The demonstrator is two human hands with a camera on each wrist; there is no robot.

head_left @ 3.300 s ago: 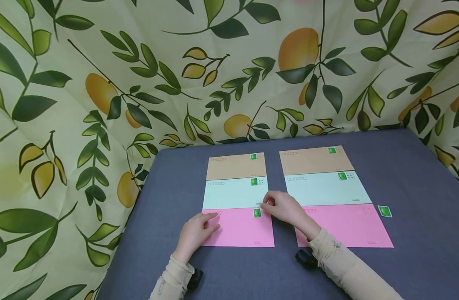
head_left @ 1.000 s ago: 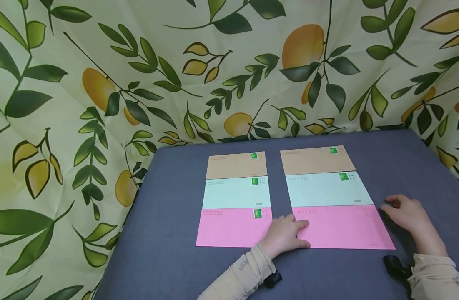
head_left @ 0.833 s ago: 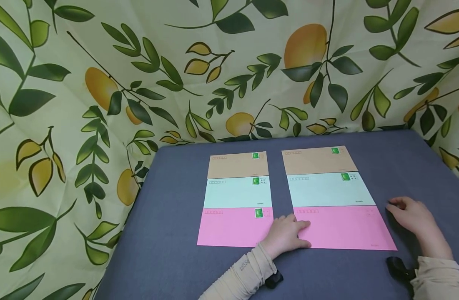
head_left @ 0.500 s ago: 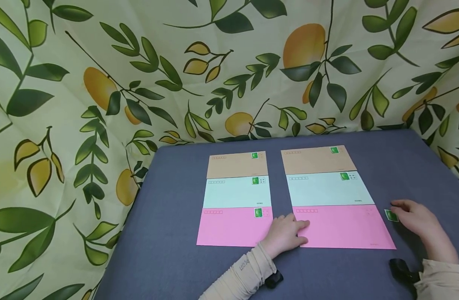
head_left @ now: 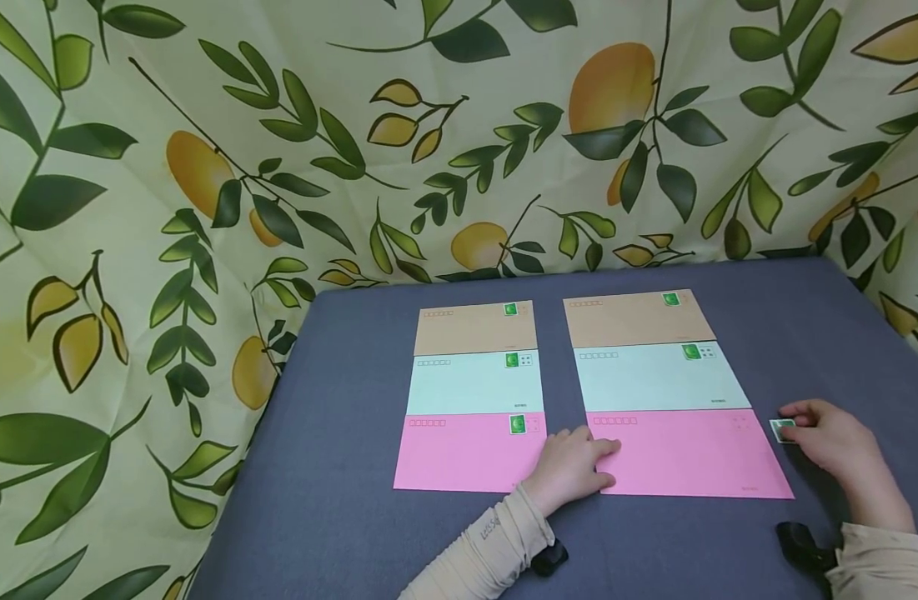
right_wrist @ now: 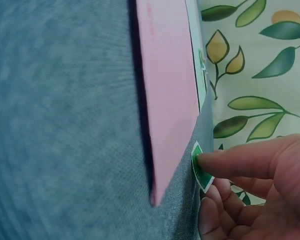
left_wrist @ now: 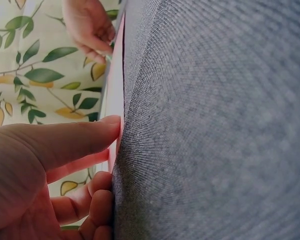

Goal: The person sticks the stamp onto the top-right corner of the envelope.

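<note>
My right hand (head_left: pixel 841 442), beyond the right side of the right pink envelope (head_left: pixel 684 458), pinches a small green postage stamp (right_wrist: pixel 202 169). In the right wrist view the thumb lies on the stamp's face, with the other fingers bent behind it. My left hand (head_left: pixel 569 468) rests on the lower left corner of that same envelope, thumb and index finger spread. The left wrist view shows its thumb (left_wrist: pixel 90 137) at the envelope's edge. The upper right of this envelope bears faint printed boxes. The left pink envelope (head_left: pixel 459 458) has a green stamp (head_left: pixel 518 424) at its upper right.
Behind the pink envelopes lie two pale blue envelopes (head_left: pixel 466 387) and two brown ones (head_left: pixel 466 335), each with a green stamp. All lie on a dark blue cloth-covered table (head_left: pixel 338 417). A leaf-patterned curtain (head_left: pixel 278 242) hangs behind and at the left.
Both hands have moved right: the left onto the right pink envelope, the right from the left envelopes to the loose stamp. That stamp, hidden a second ago, now shows at the right fingertips.
</note>
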